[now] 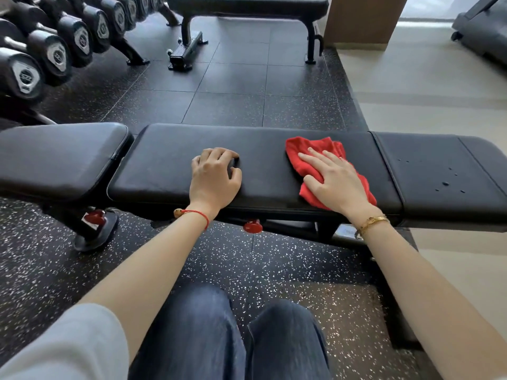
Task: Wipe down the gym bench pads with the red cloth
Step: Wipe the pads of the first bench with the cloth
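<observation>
A black gym bench stretches across the view, with a long middle pad (170,157), a seat pad (60,157) at the left and a head section (439,165) at the right that carries a few droplets. The crumpled red cloth (304,152) lies on the right part of the middle pad. My right hand (337,182) presses flat on the cloth with its fingers straight. My left hand (215,176) rests on the bare pad to the left of the cloth, fingers curled with the tips on the leather and nothing held.
A dumbbell rack (55,48) fills the far left. A second black bench (247,6) stands behind on the speckled rubber floor. Red adjustment knobs (252,226) sit under the near bench. A treadmill (485,26) stands far right on pale flooring. My knees are below.
</observation>
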A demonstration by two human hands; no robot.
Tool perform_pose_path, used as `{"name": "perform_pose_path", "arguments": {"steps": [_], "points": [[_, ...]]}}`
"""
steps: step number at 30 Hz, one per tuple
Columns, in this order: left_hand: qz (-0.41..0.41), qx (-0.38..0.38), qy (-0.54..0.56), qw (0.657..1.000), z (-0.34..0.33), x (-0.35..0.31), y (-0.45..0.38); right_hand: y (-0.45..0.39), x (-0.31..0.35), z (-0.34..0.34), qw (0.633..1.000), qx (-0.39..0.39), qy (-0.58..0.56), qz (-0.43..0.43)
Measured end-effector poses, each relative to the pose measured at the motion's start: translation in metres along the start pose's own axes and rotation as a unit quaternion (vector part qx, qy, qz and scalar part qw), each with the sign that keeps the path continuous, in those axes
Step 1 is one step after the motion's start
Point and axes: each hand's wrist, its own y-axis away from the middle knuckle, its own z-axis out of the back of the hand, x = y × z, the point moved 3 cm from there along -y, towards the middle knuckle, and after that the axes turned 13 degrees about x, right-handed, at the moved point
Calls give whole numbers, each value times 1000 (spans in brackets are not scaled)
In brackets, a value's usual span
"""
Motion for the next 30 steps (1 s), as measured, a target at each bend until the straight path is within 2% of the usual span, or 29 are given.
{"name": "perform_pose_path", "arguments": {"steps": [7,12,16,20,23,26,30], "points": [[-5,-3,11,1000,1,-1,1,-48,11,2,998,21,-1,-63],[-8,1,11,1000,0,0,2,-28,23,-1,999,44,1,-9],[-4,-5,17,1000,0,1,2,15,16,-4,1000,10,11,8],[-5,3,12,1000,1,-2,3,35,-15,2,999,-23,4,-44],[-1,16,-6,1000,0,-4,1,26,-38,9,992,-30,4,-121],[18,24,21,999,1,-13,-4,10,-44,16,981,-41,-16,-191],[-40,28,41,998,-10,-60,-16,6,-32,15,983,-24,-31,-178]]}}
